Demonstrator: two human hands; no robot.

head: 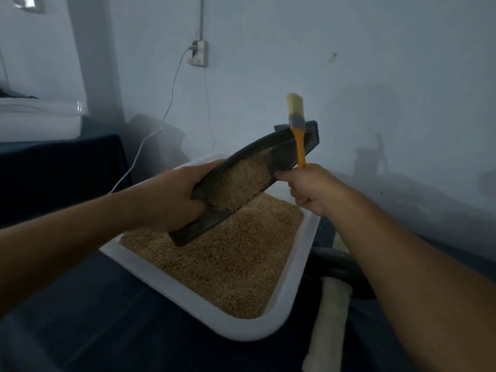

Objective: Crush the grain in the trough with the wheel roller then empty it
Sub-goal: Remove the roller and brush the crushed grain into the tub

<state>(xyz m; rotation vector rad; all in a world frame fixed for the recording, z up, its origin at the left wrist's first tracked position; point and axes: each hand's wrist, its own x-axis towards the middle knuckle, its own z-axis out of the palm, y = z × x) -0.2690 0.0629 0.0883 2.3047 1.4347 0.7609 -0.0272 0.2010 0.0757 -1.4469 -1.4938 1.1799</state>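
Left hand: my left hand (171, 194) has its grip wrapped round the near end of the trough (241, 181), fingers curled under its dark edge.
Right hand: my right hand (308, 189) is closed in a fist-like grip on the orange handle of a brush (296, 127), which points up with its pale bristles at the top.
Trough: long, dark and boat-shaped, lifted off the desk and tilted, far end high toward the wall, near end low over the tub.
Grain in trough: the grain (241, 181) has gathered in the lower half of the trough, right down to its low end beside my left fingers.
Brush position: the handle crosses in front of the raised far end of the trough; whether it touches the trough there I cannot tell.
Tub: a white tub (188, 299) with rounded corners sits on the dark desk (94, 318) below the trough, holding a wide bed of tan grain.
Roller: a pale wooden handle (330, 323) lies just right of the tub, under my right forearm, with a dark round wheel (338, 267) behind it, partly hidden.
Background: a wall socket (198, 53) with a white cable (166, 111) hanging down.
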